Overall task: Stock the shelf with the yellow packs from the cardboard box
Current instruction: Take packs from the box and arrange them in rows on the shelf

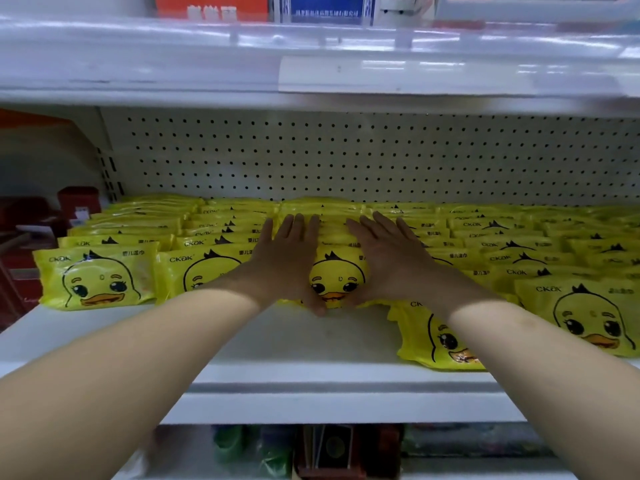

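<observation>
Several rows of yellow duck-print packs lie overlapped on the white shelf (304, 344). My left hand (284, 261) and my right hand (388, 258) rest flat, fingers spread, on either side of the front yellow pack (337, 275) of the middle row, thumbs touching its lower edge. Another yellow pack (436, 337) lies tilted near the shelf's front, partly under my right forearm. The cardboard box is out of view.
A perforated white back panel (346, 157) closes the shelf behind the packs. The upper shelf's edge (311, 74) overhangs close above. Red items (78, 202) stand at the far left. Dark goods (329, 448) sit on the shelf below.
</observation>
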A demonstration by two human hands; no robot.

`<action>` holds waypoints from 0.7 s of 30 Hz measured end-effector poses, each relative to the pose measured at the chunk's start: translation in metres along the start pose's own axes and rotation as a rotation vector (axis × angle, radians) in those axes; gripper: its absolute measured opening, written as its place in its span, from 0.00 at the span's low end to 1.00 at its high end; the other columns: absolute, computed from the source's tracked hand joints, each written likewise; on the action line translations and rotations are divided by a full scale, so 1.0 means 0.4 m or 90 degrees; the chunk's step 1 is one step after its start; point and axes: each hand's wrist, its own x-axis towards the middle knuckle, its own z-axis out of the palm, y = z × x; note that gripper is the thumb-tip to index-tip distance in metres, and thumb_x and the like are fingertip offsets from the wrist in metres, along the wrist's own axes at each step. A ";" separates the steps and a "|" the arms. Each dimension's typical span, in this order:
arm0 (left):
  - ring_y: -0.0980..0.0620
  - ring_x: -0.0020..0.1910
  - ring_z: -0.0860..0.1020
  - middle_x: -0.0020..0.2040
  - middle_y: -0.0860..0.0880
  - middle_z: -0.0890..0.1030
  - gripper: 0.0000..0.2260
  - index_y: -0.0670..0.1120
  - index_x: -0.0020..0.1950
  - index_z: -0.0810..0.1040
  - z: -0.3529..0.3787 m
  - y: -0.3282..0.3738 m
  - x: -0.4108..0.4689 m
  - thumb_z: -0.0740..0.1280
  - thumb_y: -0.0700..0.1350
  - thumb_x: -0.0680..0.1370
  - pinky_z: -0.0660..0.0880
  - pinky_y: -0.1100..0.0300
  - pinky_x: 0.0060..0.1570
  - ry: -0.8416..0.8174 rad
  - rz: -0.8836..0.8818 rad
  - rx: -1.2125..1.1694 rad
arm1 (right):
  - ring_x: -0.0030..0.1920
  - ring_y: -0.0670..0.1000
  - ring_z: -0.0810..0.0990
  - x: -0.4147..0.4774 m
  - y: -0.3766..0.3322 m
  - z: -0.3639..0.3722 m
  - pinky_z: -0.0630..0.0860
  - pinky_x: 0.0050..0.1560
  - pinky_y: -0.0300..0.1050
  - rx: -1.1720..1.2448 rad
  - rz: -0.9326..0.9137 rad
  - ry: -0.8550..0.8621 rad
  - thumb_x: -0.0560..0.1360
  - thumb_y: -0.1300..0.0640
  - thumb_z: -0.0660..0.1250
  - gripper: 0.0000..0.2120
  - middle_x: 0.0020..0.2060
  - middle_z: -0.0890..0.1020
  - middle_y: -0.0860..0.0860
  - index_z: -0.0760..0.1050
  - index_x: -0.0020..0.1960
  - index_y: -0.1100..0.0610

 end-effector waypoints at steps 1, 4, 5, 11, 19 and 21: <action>0.45 0.79 0.40 0.80 0.43 0.42 0.68 0.45 0.78 0.33 -0.005 0.000 -0.001 0.76 0.69 0.57 0.41 0.40 0.75 -0.002 0.001 -0.006 | 0.79 0.52 0.40 -0.004 0.002 -0.004 0.40 0.78 0.56 -0.005 -0.003 0.002 0.58 0.28 0.75 0.66 0.80 0.47 0.50 0.40 0.80 0.50; 0.45 0.79 0.40 0.80 0.42 0.42 0.68 0.44 0.78 0.32 -0.018 0.004 0.003 0.77 0.67 0.58 0.41 0.41 0.75 -0.007 0.006 0.013 | 0.79 0.52 0.39 -0.003 0.000 -0.006 0.40 0.78 0.57 -0.028 -0.012 -0.003 0.59 0.32 0.77 0.65 0.80 0.46 0.50 0.39 0.80 0.49; 0.45 0.79 0.40 0.80 0.42 0.41 0.68 0.44 0.78 0.32 -0.020 0.005 0.006 0.77 0.66 0.58 0.41 0.41 0.75 -0.012 0.007 0.026 | 0.79 0.52 0.39 0.001 -0.003 -0.005 0.40 0.78 0.57 -0.032 -0.014 -0.008 0.59 0.33 0.77 0.65 0.80 0.46 0.50 0.39 0.80 0.50; 0.46 0.79 0.43 0.80 0.43 0.45 0.68 0.45 0.79 0.35 -0.022 -0.003 0.030 0.78 0.66 0.57 0.42 0.42 0.75 -0.026 0.014 0.037 | 0.80 0.53 0.41 0.025 -0.011 0.001 0.42 0.78 0.57 -0.033 -0.018 -0.027 0.60 0.36 0.79 0.66 0.80 0.46 0.52 0.37 0.80 0.52; 0.50 0.79 0.48 0.80 0.46 0.49 0.68 0.49 0.79 0.37 -0.007 -0.038 0.071 0.77 0.68 0.54 0.43 0.43 0.76 0.000 0.030 0.055 | 0.80 0.52 0.46 0.064 -0.003 0.014 0.45 0.79 0.54 -0.014 -0.021 -0.022 0.59 0.36 0.79 0.67 0.80 0.46 0.51 0.37 0.80 0.50; 0.50 0.79 0.48 0.80 0.46 0.49 0.68 0.50 0.79 0.37 0.000 -0.041 0.078 0.77 0.68 0.54 0.43 0.44 0.76 0.008 0.029 0.055 | 0.80 0.52 0.47 0.073 -0.004 0.017 0.46 0.78 0.54 -0.020 -0.023 -0.015 0.59 0.36 0.79 0.66 0.80 0.47 0.51 0.37 0.80 0.50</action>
